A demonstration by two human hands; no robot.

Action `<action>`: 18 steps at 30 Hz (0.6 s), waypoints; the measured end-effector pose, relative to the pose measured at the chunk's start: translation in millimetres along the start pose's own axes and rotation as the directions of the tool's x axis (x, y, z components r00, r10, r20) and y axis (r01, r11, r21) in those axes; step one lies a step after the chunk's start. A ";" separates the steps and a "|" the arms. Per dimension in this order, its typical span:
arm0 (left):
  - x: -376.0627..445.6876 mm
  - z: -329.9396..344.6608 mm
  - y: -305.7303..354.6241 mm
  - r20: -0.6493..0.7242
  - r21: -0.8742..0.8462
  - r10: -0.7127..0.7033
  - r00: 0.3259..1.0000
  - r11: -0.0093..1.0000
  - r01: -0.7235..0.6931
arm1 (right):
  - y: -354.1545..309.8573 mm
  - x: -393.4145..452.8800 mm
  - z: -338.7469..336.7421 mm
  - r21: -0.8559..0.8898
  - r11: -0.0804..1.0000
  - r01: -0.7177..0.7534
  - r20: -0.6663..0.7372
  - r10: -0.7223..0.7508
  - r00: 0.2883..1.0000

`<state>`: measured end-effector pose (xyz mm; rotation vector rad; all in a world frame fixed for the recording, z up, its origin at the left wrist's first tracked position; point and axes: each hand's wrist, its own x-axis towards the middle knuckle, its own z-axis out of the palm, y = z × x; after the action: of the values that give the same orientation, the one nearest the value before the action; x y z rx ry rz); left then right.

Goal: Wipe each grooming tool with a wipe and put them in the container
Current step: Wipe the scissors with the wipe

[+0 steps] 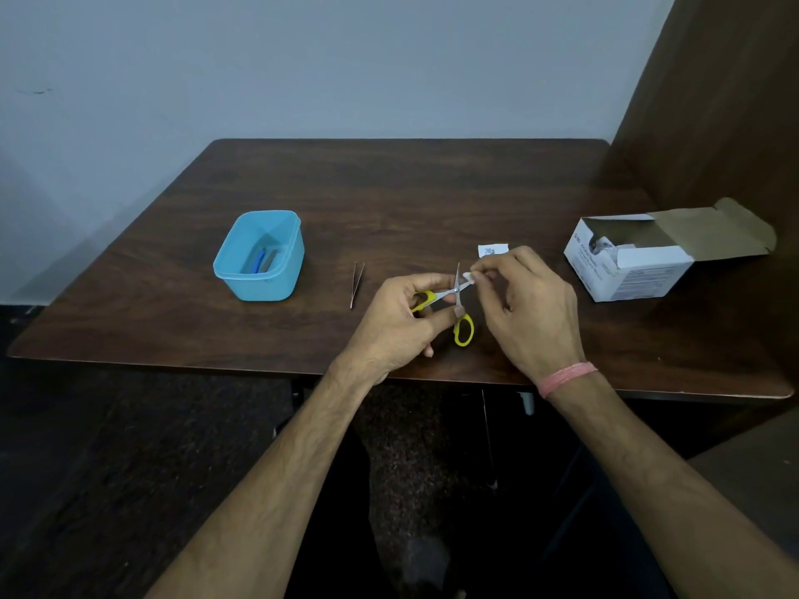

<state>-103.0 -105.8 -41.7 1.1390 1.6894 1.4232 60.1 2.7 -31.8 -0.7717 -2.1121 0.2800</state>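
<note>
My left hand (400, 319) grips small scissors with yellow handles (463, 329), blades spread open above the table. My right hand (525, 306) pinches a small white wipe (468, 276) against one blade tip. Metal tweezers (357, 284) lie on the table to the left of my hands. A blue plastic container (259, 257) stands further left, with a blue tool and a grey tool lying inside.
An open white cardboard box of wipes (635, 263) stands at the right of the dark wooden table (389, 188). A torn white wipe wrapper (490, 249) lies just beyond my right hand. A brown panel rises at the far right.
</note>
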 end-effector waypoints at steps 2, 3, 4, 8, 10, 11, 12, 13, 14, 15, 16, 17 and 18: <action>-0.3 0.5 1.0 -0.019 -0.005 -0.003 1.000 1.000 0.003 | 5.1 2.3 1.9 0.065 0.992 -0.108 -0.064 0.112 0.992; -0.6 0.8 1.1 -0.030 -0.013 -0.006 1.000 1.000 0.006 | 7.8 2.8 1.5 0.112 0.979 -0.169 -0.101 0.180 0.978; -0.8 1.1 2.0 -0.039 -0.022 -0.011 0.999 1.000 0.010 | 10.4 3.3 -0.2 0.154 0.964 -0.218 -0.126 0.238 0.963; -2.2 2.9 5.1 -0.065 -0.022 -0.021 0.998 1.000 0.019 | 6.8 -5.4 -8.2 0.261 0.945 -0.197 -0.021 0.209 0.978; -2.3 4.0 6.4 -0.094 -0.017 -0.018 0.995 1.000 0.017 | 1.0 -13.4 -11.8 0.258 0.956 -0.139 0.074 0.124 0.990; -2.1 4.4 7.4 -0.109 -0.007 -0.017 0.994 1.000 0.016 | -1.3 -16.8 -12.7 0.243 0.963 -0.120 0.111 0.096 0.989; -1.9 4.4 8.7 -0.118 0.004 -0.017 0.993 1.000 0.017 | -3.0 -19.6 -13.1 0.225 0.969 -0.100 0.138 0.070 0.988; -1.7 4.6 10.1 -0.122 0.010 -0.020 0.992 1.000 0.021 | -3.8 -21.4 -13.1 0.201 0.977 -0.068 0.152 0.037 0.988; -1.5 4.6 11.1 -0.122 0.009 -0.027 0.992 1.000 0.028 | -3.7 -22.6 -12.5 0.172 0.985 -0.025 0.157 -0.002 0.988; -1.9 5.0 12.1 -0.120 0.005 -0.035 0.992 0.999 0.036 | -3.3 -23.4 -11.9 0.140 0.990 0.022 0.158 -0.044 0.987; -2.3 5.4 13.2 -0.118 0.009 -0.043 0.992 0.999 0.045 | -2.1 -23.6 -11.1 0.111 0.992 0.062 0.158 -0.079 0.984; -2.7 5.6 13.9 -0.120 0.024 -0.050 0.991 0.998 0.053 | -1.0 -23.8 -10.6 0.089 0.992 0.090 0.157 -0.103 0.982; -3.0 5.9 14.0 -0.126 0.045 -0.052 0.991 0.997 0.058 | -0.4 -24.1 -10.2 0.072 0.992 0.107 0.156 -0.117 0.981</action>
<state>-93.7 -105.6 -29.3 1.0393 1.8370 1.4526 78.8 -13.2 -41.0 -0.6078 -2.2772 0.3573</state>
